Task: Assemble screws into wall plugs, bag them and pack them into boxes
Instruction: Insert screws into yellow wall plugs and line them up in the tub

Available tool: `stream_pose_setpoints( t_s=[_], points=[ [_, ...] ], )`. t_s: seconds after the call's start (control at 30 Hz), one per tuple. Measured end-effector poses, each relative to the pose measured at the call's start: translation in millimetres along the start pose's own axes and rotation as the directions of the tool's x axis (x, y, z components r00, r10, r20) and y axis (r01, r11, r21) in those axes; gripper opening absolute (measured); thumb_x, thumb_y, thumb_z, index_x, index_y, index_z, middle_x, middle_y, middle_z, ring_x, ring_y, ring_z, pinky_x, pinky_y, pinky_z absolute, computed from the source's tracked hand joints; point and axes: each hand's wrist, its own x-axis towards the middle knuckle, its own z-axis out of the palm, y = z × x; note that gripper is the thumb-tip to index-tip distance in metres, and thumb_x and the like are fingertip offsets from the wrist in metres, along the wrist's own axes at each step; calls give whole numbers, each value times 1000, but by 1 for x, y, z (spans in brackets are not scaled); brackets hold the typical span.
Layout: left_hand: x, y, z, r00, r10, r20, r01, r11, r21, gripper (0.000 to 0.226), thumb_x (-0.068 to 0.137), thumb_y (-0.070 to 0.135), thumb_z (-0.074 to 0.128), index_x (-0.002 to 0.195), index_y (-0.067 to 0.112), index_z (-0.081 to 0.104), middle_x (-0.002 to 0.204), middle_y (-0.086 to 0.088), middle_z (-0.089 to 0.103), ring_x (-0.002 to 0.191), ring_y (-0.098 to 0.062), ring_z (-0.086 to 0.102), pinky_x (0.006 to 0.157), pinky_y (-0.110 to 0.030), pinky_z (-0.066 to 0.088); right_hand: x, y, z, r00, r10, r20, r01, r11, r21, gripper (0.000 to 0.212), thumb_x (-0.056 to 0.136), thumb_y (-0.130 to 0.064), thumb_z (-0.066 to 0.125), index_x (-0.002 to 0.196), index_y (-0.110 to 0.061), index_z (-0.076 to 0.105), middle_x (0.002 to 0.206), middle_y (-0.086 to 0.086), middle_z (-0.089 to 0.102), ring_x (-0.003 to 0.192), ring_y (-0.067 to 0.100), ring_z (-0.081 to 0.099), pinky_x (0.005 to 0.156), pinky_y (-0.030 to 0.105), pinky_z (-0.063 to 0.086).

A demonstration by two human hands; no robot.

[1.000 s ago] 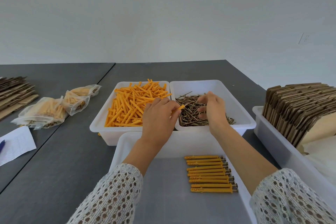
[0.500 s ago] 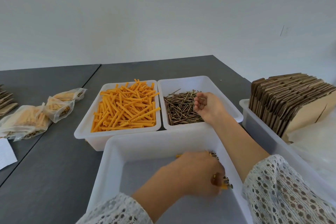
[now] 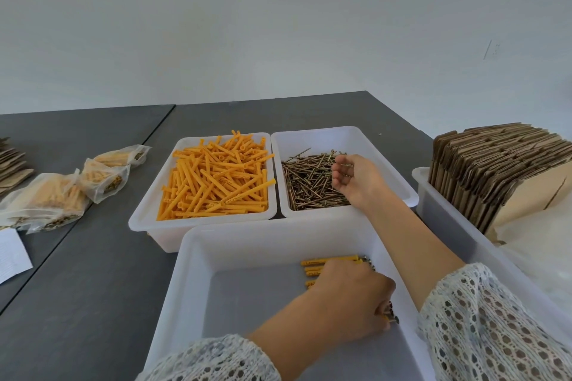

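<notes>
A white tray of loose orange wall plugs (image 3: 216,176) stands beside a white tray of brown screws (image 3: 309,185). My right hand (image 3: 356,178) hovers over the screws, palm turned up, its curled fingers holding a few of them. In the near white tray (image 3: 192,260) lies a row of assembled plugs (image 3: 328,260), mostly hidden under my left hand (image 3: 349,303). That hand grips one assembled plug (image 3: 390,316) at the near end of the row; only its screw head shows.
Filled clear bags (image 3: 102,178) lie on the grey table at the left, beyond a white paper sheet (image 3: 12,254) and flat cardboard (image 3: 12,161). On the right, a white bin (image 3: 422,192) holds a stack of folded cardboard boxes (image 3: 495,170).
My left hand came back from between the two far trays with a plug and went down into the near tray over the row. My right hand turned palm up over the screws.
</notes>
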Motion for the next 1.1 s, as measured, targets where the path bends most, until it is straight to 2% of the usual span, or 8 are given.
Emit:
stream_pose_setpoints(
  t_s=[0.17,0.3,0.37,0.5,0.63,0.77,0.87,1.1],
  points=[
    [5,-16,-15,983,-59,-172,58,998,-10,27,97,46,52,86,22,55,81,1,61,71,-23,56,61,-32,39,1,6,6,988,-153,-32,134,932,-338,25,95,-5,40,83,-6,62,66,5,59,55,15,53,50,25,48],
    [-1,-51,-39,870,-188,-455,192,981,-39,21,99,37,47,81,27,47,75,9,58,68,-12,54,58,-29,42,2,18,7,897,-435,74,343,580,-739,22,94,-7,44,90,-1,64,76,6,62,64,15,53,63,30,46],
    [-8,-71,-45,787,-285,-547,303,951,-59,18,98,31,47,81,28,49,73,11,56,65,-9,52,54,-28,41,0,20,8,866,-479,147,367,405,-837,18,94,-8,47,95,-3,65,88,6,65,76,16,55,64,26,40],
    [-22,-108,-51,602,-441,-666,509,854,-106,10,95,24,50,94,28,59,89,13,59,85,-11,51,56,-28,45,-4,23,10,903,-352,247,332,205,-921,17,92,-11,51,105,-6,61,98,10,67,87,25,61,70,33,49],
    [-36,-135,-47,504,-674,-540,744,657,-124,26,94,28,51,118,26,60,121,1,54,118,-23,43,95,-40,39,-11,24,13,953,-140,269,267,-36,-963,13,92,-23,52,96,-13,58,86,5,63,83,25,61,70,33,47],
    [-38,-145,-46,460,-798,-390,801,562,-205,24,95,30,52,115,28,65,125,-1,55,128,-30,37,106,-48,31,-13,23,16,966,-89,243,234,-95,-967,13,91,-18,52,82,-10,57,79,5,58,79,26,56,79,37,52],
    [-37,-145,-46,456,-775,-437,794,576,-193,21,96,31,54,111,30,68,122,0,56,125,-28,38,101,-45,33,-14,21,18,973,-64,222,214,-114,-970,11,89,-13,51,89,-8,61,89,8,61,90,27,57,89,41,51],
    [-33,-139,-47,454,-635,-625,689,695,-206,19,99,31,54,111,27,67,111,5,60,113,-21,44,92,-40,35,-19,20,16,970,-135,202,189,-98,-977,18,92,-11,48,104,-10,62,98,9,66,96,28,61,88,39,52]
  ],
)
